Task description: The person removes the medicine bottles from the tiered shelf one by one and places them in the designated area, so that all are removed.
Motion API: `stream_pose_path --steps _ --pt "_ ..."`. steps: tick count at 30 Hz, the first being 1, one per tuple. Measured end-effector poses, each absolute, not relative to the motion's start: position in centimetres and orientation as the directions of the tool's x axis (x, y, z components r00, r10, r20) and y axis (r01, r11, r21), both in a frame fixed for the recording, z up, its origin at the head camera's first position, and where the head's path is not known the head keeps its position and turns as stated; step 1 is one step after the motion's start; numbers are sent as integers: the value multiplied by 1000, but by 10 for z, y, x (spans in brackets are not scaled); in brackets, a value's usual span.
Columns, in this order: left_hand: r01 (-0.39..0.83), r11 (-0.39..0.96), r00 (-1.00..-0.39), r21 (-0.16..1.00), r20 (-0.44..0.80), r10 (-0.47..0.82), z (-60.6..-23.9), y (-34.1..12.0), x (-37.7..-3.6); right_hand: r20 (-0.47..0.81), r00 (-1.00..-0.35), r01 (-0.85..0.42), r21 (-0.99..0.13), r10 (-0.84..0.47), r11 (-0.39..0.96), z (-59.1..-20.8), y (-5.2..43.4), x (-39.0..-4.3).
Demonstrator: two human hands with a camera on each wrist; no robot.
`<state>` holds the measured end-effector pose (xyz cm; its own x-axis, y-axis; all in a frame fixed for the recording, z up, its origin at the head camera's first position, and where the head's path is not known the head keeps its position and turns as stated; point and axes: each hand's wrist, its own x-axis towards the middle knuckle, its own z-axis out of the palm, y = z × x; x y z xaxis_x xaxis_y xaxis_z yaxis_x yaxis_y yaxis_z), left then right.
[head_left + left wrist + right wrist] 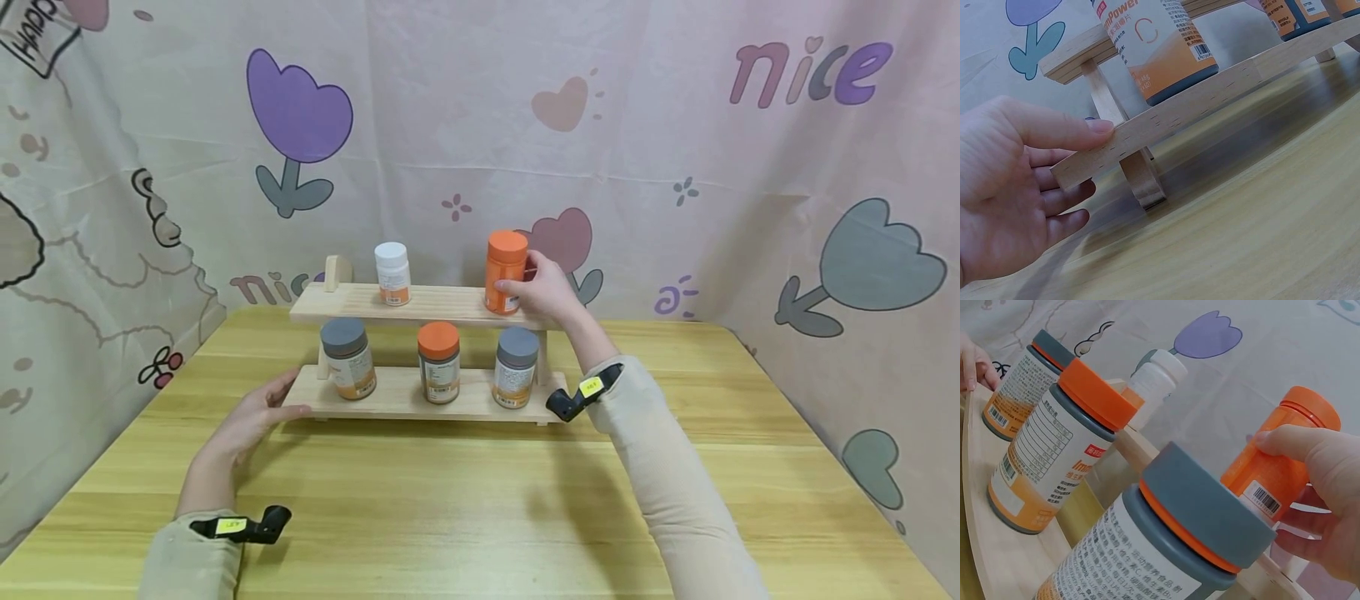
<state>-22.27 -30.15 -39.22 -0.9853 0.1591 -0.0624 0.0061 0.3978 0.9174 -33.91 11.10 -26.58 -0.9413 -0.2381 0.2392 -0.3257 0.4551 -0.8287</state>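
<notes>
My left hand (251, 417) lies relaxed against the left end of the wooden rack's (408, 400) lower shelf, thumb on the edge, fingers (1063, 206) straight beneath, gripping nothing. The nearest grey-lidded bottle (347, 357) reads partly "Power". On the upper shelf's right end stands the orange bottle (504, 271), barcode visible; my right hand (546, 287), arm outstretched over the counter (480, 500), grasps it with curled fingers (1297, 442).

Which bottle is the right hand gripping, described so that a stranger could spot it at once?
On the wooden two-tier rack on the table, look to the upper shelf's right end. There the right hand grips the orange bottle: all orange, body and cap alike, unlike the white bottle beside it.
</notes>
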Motion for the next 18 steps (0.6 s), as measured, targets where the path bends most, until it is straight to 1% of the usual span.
stream_pose_path --steps 9,18 --pt "14 393 -985 919 -54 161 -393 -301 -224 278 -940 -336 -853 -196 400 -254 130 -334" --pt "5 392 -984 920 -64 164 -393 -301 -224 304 -942 -336 -851 -144 403 -243 168 -330"
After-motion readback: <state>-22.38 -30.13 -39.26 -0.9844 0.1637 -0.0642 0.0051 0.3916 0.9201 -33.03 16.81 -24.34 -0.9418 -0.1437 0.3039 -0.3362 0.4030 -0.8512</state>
